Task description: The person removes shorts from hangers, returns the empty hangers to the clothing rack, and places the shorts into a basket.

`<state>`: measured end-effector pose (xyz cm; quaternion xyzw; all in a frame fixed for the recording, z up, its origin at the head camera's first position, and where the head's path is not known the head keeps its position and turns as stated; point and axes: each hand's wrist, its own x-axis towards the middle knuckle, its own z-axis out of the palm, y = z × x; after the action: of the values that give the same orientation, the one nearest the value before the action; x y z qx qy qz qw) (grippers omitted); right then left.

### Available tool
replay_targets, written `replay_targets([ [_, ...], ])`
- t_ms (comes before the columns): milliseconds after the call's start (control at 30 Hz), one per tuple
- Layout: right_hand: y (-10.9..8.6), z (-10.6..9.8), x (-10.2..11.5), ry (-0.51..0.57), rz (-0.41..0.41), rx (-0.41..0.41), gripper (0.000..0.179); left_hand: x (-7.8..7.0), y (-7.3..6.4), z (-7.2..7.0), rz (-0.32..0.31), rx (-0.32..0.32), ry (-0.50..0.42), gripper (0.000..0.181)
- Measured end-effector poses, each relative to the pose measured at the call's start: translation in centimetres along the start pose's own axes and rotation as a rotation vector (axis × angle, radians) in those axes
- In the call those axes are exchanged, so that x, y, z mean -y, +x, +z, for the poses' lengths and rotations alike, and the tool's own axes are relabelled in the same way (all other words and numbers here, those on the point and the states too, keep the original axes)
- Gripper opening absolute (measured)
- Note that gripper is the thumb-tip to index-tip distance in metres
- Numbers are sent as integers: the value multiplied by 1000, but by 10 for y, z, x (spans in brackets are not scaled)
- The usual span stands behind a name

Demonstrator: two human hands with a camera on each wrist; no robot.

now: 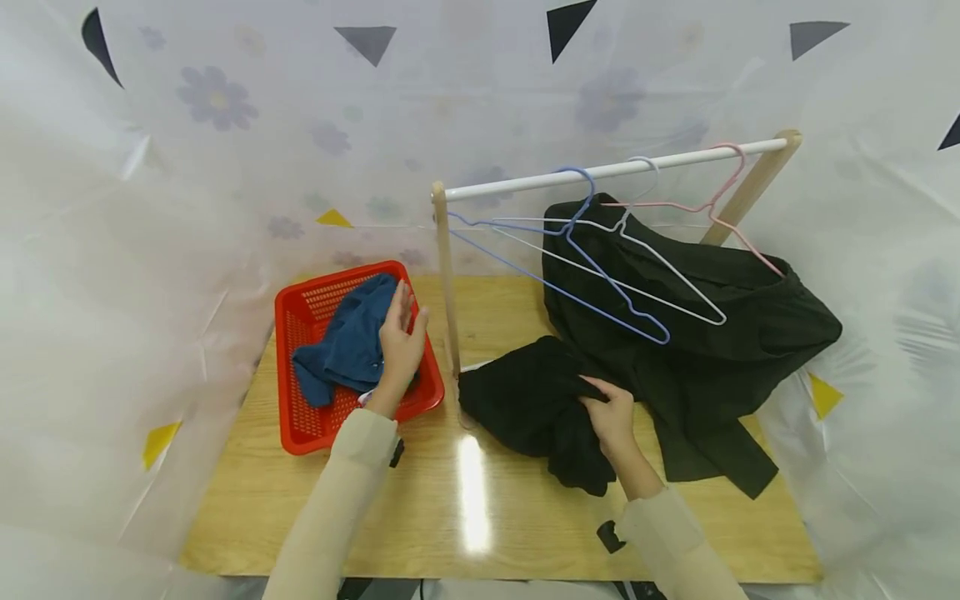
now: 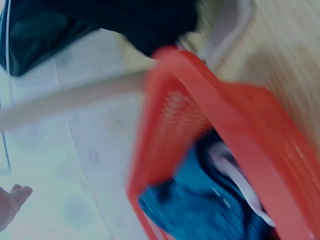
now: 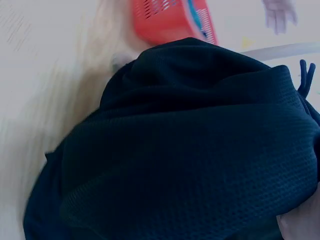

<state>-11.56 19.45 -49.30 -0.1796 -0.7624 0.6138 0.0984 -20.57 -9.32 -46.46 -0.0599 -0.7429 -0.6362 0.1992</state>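
A bunched black garment (image 1: 525, 400) of ribbed-looking cloth is pinched at its right side by my right hand (image 1: 611, 417). It fills much of the right wrist view, where a short dark cord (image 3: 306, 79) sticks out. My left hand (image 1: 402, 342) is over the right side of a red plastic basket (image 1: 288, 383), its fingers extended and nothing in them. Inside the basket lies a crumpled blue garment (image 1: 352, 329). The left wrist view shows a pale strip (image 2: 240, 180) among the cloth there.
A clothes rack with a white rail (image 1: 525, 183) and wooden posts (image 1: 446, 283) stands at the back. From it hang a blue hanger (image 1: 622, 304), a white hanger (image 1: 675, 279) and a pink hanger (image 1: 720, 200). A large dark garment (image 1: 697, 325) hangs on the pink one, reaching the table (image 1: 420, 517).
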Motion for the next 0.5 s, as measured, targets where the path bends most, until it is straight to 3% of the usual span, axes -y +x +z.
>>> replay_targets([
  [133, -9, 0, 14, 110, 30, 1, 25, 16, -5, -45, -21, -69, 129, 56],
  [267, -15, 2, 28, 168, 33, 10, 29, 38, -11, -92, -83, -126, 354, 55],
  [367, -20, 4, 38, 200, 33, 27, 35, 57, -19, -121, -163, -88, 501, 55],
  [500, -26, 9, 48, 231, 67, 73, 45, 73, -33, -153, -268, -24, 623, 56],
])
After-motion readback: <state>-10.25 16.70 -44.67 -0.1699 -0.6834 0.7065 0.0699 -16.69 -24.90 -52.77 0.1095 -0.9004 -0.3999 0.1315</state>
